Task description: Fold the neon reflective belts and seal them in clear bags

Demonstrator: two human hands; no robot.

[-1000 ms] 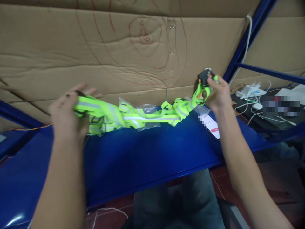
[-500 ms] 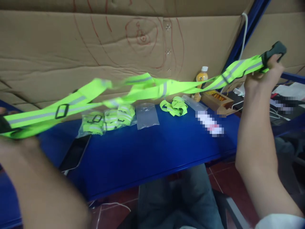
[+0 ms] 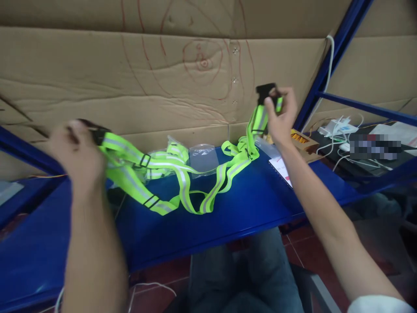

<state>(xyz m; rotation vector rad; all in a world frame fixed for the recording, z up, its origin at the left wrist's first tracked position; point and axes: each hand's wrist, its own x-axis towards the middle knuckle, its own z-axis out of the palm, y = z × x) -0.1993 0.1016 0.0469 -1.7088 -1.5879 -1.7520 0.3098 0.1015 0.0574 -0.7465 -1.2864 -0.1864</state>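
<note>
Writing first: cardboard wall [image 3: 81, 78] at the back bears red hand-drawn lines, rings around a small round mark [image 3: 204, 64], with long curves on both sides. A few strokes above the mark might be lettering; cannot read them. White-faced flat item [image 3: 280, 170], likely a phone, lies under the right forearm on the blue bench [image 3: 247, 213], red patch on its face, print too small to read. Blurred-out patch at far right; nothing legible there.

Containers: clear bag [image 3: 176, 152] on the bench, left of centre, holding folded yellow-green webbing. A flatter clear bag [image 3: 203, 158] just to its right. Cardboard box [image 3: 309, 153] beyond the right wrist, partly hidden by it, orange pieces [image 3: 299, 137] inside.

Hands: left hand [image 3: 78, 152], blurred, grip closed around black left buckle [image 3: 97, 131]. Right hand [image 3: 282, 115] raised somewhat higher, grip closed too, thumb and fingers pinching black right buckle [image 3: 265, 92] by its lower side.

Strap [image 3: 185, 184] is yellow-green with a grey centre stripe; runs between the two hands, slack, middle dipping in loops over the bench. Cannot tell whether the lowest loops touch. Black slider [image 3: 145, 160] on the upper left run, another pair of black bars [image 3: 151, 201] on the lower. A coil of like webbing [image 3: 241, 147] sits near the wall, below the right hand; cannot tell if joined to the strap. White cables [image 3: 339, 130] on a dark surface farther right.
</note>
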